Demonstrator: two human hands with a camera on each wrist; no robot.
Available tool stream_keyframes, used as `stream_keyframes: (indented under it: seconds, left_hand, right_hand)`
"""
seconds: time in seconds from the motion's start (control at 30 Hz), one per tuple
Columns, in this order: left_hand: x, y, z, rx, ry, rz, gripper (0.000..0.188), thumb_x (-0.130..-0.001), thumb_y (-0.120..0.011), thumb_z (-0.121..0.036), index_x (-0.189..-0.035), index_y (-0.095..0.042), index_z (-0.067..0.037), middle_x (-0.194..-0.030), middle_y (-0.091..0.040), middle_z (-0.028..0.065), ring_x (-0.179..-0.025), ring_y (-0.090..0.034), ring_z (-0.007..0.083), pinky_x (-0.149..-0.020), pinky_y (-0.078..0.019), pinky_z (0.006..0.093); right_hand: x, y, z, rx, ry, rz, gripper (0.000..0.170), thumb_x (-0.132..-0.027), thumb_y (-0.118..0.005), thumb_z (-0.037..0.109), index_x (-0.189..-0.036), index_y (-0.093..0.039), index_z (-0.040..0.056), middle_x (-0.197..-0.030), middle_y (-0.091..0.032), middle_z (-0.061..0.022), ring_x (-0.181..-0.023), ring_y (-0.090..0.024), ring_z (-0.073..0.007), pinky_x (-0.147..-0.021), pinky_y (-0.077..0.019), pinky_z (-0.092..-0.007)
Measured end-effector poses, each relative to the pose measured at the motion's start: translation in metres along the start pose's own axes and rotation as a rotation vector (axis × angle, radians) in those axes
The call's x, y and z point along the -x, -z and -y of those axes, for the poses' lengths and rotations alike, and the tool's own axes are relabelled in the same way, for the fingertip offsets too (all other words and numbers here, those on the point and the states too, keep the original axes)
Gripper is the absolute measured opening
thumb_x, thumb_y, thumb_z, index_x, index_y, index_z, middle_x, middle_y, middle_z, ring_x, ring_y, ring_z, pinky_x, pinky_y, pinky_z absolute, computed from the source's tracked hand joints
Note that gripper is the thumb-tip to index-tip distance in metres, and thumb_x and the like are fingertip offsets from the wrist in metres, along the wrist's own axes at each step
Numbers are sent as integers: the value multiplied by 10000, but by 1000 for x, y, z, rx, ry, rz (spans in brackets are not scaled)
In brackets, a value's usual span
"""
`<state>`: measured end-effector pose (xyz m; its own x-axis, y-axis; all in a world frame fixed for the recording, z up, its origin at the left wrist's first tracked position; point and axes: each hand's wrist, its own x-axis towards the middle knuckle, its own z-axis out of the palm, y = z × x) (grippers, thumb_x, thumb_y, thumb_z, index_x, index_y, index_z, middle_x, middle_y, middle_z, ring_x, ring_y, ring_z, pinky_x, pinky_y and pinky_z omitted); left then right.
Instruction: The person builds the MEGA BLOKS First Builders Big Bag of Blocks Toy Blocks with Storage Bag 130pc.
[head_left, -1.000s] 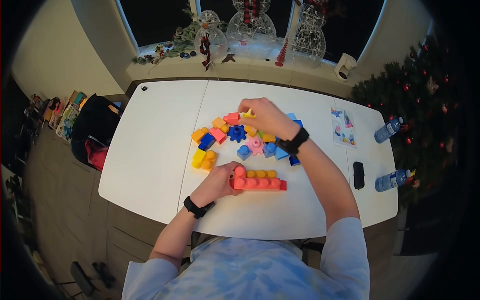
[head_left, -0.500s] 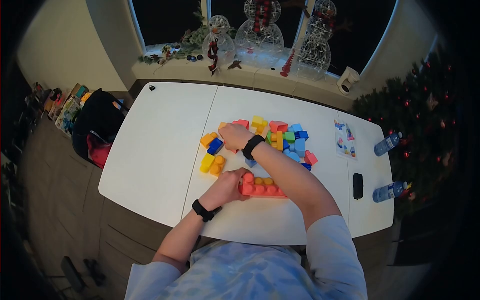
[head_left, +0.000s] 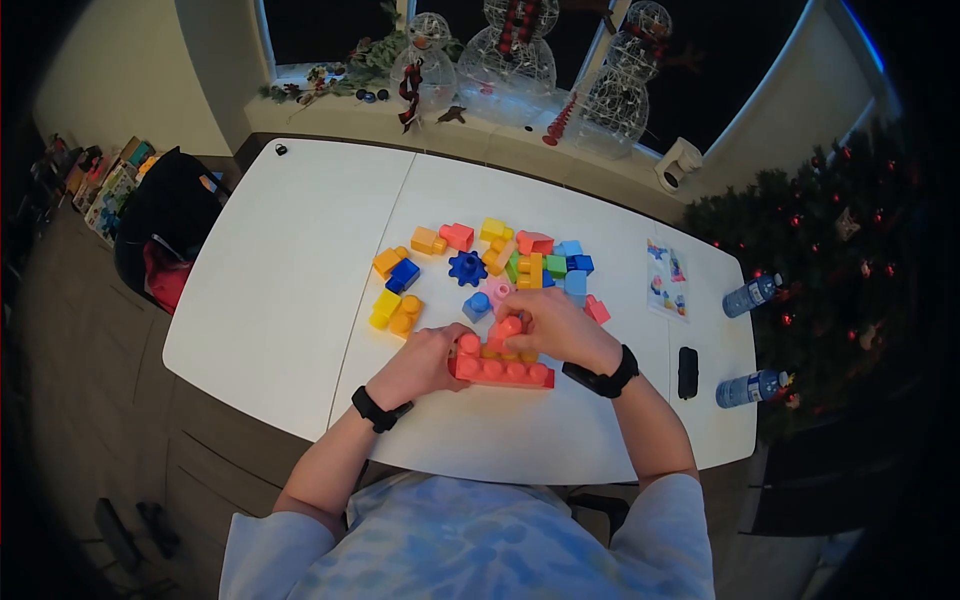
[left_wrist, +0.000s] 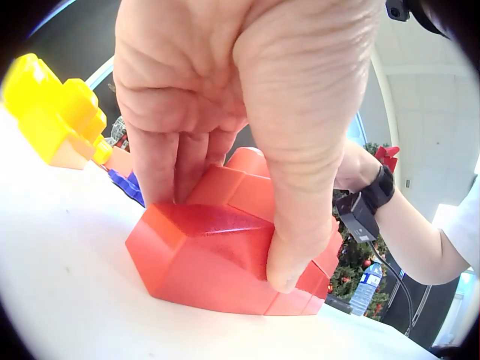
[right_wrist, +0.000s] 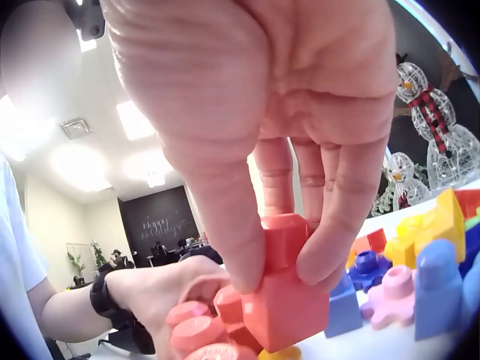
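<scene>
Near the front of the table, my left hand (head_left: 425,360) grips the left end of a long coral toy-brick row (head_left: 500,373). In the left wrist view, its thumb presses one side of the sloped red end brick (left_wrist: 217,232) and the fingers lie along the other. My right hand (head_left: 560,328) pinches a small coral brick (right_wrist: 285,311) between thumb and fingers, upright, close over the row's studs. Behind the row's coral front, yellow-orange studs (right_wrist: 281,352) show beneath this brick. A blue brick (head_left: 476,306) and a pink gear piece (head_left: 497,290) lie just beyond the hands.
Loose bricks form an arc behind the hands, including a yellow brick (head_left: 384,309) at left and a dark blue gear piece (head_left: 467,267). To the right on the white table (head_left: 270,280) are a picture sheet (head_left: 667,280), a black case (head_left: 688,372) and two water bottles (head_left: 752,388).
My right hand moved from the back of the pile to its left side, then to the row with a coral brick, which has left its spot by the blue gear. My left hand stays on the row.
</scene>
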<state>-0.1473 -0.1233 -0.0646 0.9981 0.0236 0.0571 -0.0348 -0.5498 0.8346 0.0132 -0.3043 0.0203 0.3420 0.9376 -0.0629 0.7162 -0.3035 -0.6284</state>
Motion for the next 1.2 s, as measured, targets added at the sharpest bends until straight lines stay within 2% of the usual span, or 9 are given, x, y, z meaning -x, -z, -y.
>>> stream_keyframes:
  seconds: [0.17,0.27,0.33,0.53,0.87,0.97,1.07,1.13,1.2]
  left_hand:
    - [0,-2,4,-38,-17,-18,595,-638,-887,-109,-1170,-644,2,-1010,-721,220,-960,-702,408,-842,-570,435]
    - [1,-2,3,-44,-17,-12,605,-636,-888,-114,-1176,-643,4,-1012,-720,226,-960,-701,411,-845,-570,439]
    - [1,-1,2,-29,-10,-16,610,-632,-889,-118,-1176,-642,6,-1017,-719,230,-959,-700,417,-845,-570,442]
    - [1,0,0,-34,-5,-12,606,-626,-890,-117,-1164,-642,9,-1011,-717,232,-951,-698,422,-842,-569,446]
    - [0,0,4,-28,-32,-23,604,-621,-897,-124,-1151,-640,10,-963,-716,227,-909,-701,410,-812,-566,437]
    - [0,-1,6,-31,-30,-21,601,-621,-897,-125,-1147,-640,10,-953,-718,224,-905,-703,408,-809,-567,436]
    - [0,-3,7,-30,-39,-42,598,-622,-897,-128,-1145,-641,7,-951,-719,223,-908,-705,406,-811,-569,433]
    - [1,-1,4,-35,-1,-16,597,-623,-895,-126,-1149,-644,3,-963,-721,220,-924,-703,406,-821,-570,433]
    - [1,-1,4,-43,-12,-26,598,-624,-894,-126,-1152,-645,1,-974,-722,219,-933,-702,405,-828,-570,434]
  right_hand:
    - [4,-21,-5,26,95,-23,268,-816,-821,133,-1033,-701,31,-948,-711,-133,-851,-684,-289,-761,-547,-357]
    - [4,-23,-1,-18,94,-26,283,-832,-809,135,-1072,-708,23,-999,-725,-140,-854,-693,-294,-774,-554,-362]
    - [6,-19,6,-107,1,47,252,-868,-772,121,-1087,-714,12,-1023,-736,-147,-840,-701,-295,-777,-558,-364]
    - [7,-20,2,-58,66,14,175,-904,-716,80,-1058,-720,-1,-937,-738,-152,-815,-702,-298,-764,-551,-363]
    - [0,-31,-6,-54,68,-13,137,-839,-726,2,-971,-704,-23,-847,-716,-171,-781,-693,-324,-729,-540,-383]
    - [0,-29,-4,-46,52,-13,140,-812,-714,-15,-949,-691,-31,-844,-714,-190,-814,-704,-358,-743,-550,-408]
    - [-3,-23,-3,-49,41,18,143,-833,-724,-10,-975,-710,-8,-840,-718,-166,-792,-707,-309,-739,-549,-364]
    - [-9,-10,-4,-44,14,149,159,-850,-748,45,-1003,-728,8,-859,-739,-150,-820,-726,-280,-778,-564,-337]
    - [-27,8,-5,-123,-57,97,177,-857,-759,82,-1017,-734,11,-869,-748,-146,-831,-733,-272,-794,-567,-326]
